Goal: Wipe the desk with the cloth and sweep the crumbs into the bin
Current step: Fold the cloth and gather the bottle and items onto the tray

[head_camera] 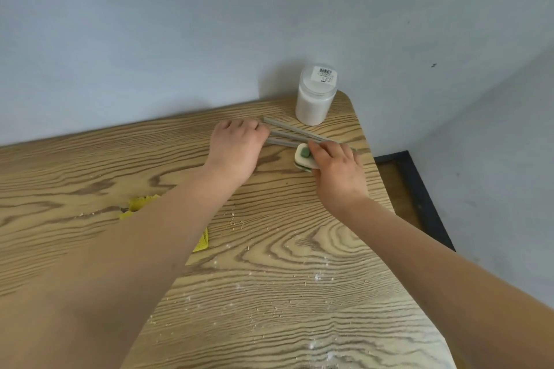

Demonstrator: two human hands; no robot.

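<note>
- Nearest to us are the person's two bare arms, reaching out over the wooden desk [90, 165].
- Crumbs [236, 223] and white dust are spread on the desk under the arms.
- The yellow cloth [141, 202] lies flat on the desk, on the near side of the white jar [314, 96] and off to its left. The left arm hides most of it. No hand is touching it.
- The left hand [236, 148] rests near the jar with its fingers curled down onto the ends of three grey sticks [290, 136]. I cannot tell if it really grips them.
- The right hand [338, 168] holds a small white and green thing [305, 157] between thumb and fingers, just beside the sticks.
- No bin shows from where I stand.
- I think the cloth is soft, light and floppy. It will bunch up if pushed from one corner. It is best to press a flat hand on its middle, or grab a good handful.
- The crumbs look tiny and loose, so they could scatter with a fast wipe.
</note>
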